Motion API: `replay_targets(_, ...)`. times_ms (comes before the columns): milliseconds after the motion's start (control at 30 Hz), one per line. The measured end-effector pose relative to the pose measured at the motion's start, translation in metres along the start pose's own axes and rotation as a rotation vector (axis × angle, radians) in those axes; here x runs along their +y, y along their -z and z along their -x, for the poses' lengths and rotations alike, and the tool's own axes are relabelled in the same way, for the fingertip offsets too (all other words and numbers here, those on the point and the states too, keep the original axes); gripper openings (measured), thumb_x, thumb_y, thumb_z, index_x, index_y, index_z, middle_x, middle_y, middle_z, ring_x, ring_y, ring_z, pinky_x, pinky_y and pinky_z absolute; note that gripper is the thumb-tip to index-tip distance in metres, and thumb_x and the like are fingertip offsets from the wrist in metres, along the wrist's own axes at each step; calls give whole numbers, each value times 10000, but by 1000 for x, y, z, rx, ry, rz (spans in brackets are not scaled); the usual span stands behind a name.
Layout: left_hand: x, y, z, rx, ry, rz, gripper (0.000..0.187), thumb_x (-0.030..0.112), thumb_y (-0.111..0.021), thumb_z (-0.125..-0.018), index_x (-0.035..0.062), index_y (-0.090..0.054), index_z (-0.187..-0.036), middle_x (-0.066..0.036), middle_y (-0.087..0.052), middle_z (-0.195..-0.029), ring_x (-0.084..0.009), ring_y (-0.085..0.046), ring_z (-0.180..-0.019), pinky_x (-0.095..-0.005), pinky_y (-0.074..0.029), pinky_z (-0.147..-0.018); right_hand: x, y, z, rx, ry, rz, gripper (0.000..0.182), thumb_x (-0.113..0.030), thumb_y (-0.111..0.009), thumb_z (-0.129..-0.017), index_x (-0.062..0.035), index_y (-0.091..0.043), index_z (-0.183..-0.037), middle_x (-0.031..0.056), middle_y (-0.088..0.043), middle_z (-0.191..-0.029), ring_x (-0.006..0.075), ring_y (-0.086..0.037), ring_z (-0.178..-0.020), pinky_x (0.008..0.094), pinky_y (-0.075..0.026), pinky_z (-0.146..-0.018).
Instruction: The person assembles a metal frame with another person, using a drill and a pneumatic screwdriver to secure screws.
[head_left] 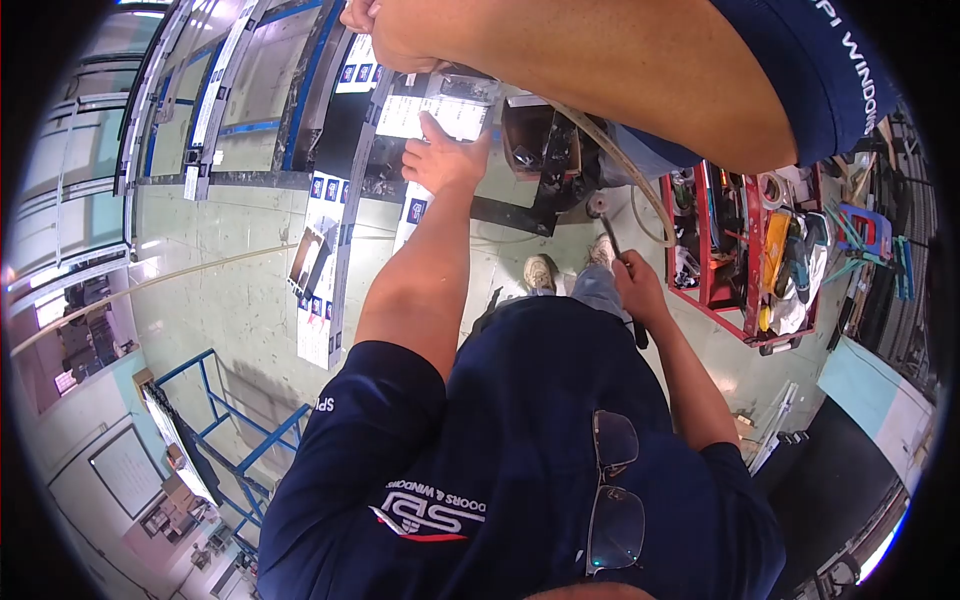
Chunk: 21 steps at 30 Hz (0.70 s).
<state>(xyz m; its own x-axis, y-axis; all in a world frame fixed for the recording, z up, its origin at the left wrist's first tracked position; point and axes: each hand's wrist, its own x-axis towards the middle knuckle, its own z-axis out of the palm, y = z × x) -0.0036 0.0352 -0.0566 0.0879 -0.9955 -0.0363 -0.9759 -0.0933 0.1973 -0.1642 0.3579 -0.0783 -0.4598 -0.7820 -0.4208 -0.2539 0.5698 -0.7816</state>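
My left hand (445, 158) rests with its fingers spread on a metal profile (400, 117) covered in white printed film, on the bench frame. Nothing is gripped in it. My right hand (640, 285) is wrapped round the dark handle of a hammer (612, 236), held low beside my leg. The hammer's small rounded head points away from me, above the floor. At the top, a co-worker's arm (600, 60) reaches across from the right. That co-worker's hand (362, 25) is near the far end of the profiles, and what it touches cannot be made out.
A red tool cart (740, 325) with tape, a drill and other tools stands at the right. An open box (540, 140) sits beside the bench frame. A hose (655, 215) hangs near the cart. Blue metal stands (230, 430) are at the lower left.
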Motion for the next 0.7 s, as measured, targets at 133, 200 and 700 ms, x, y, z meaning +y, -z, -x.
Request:
replay_targets(133,0,1,0,9,-3,-8,1182,766,-764,-658,176,-308,-1575,-219,-504,-1216,-396,-475,-1152,-505,-311,-1028,1,-6,21,-66,-12,29,239,-231,-605,-1006,2,-594,-1056,216,-683,-874,347,-689,-817,417,-520,-753)
replay_targets(200,0,0,1,9,-4,-10,1181,772,-761,-658,175,-312,-1573,-219,-505,-1215,-397,-476,-1153,-505,-313,-1027,3,-10,25,-103,-32,42,246,-238,-610,-1003,0,-596,-1061,219,-687,-886,355,-693,-830,421,-523,-758)
replay_targets(700,-1,-1,0,10,-7,-9,1181,768,-765,-652,173,-319,-1569,-218,-506,-1230,-398,-473,-1165,-506,-311,-1028,4,-8,30,-147,-51,71,283,-272,-612,-1002,4,-589,-1057,238,-687,-904,392,-689,-847,448,-516,-758)
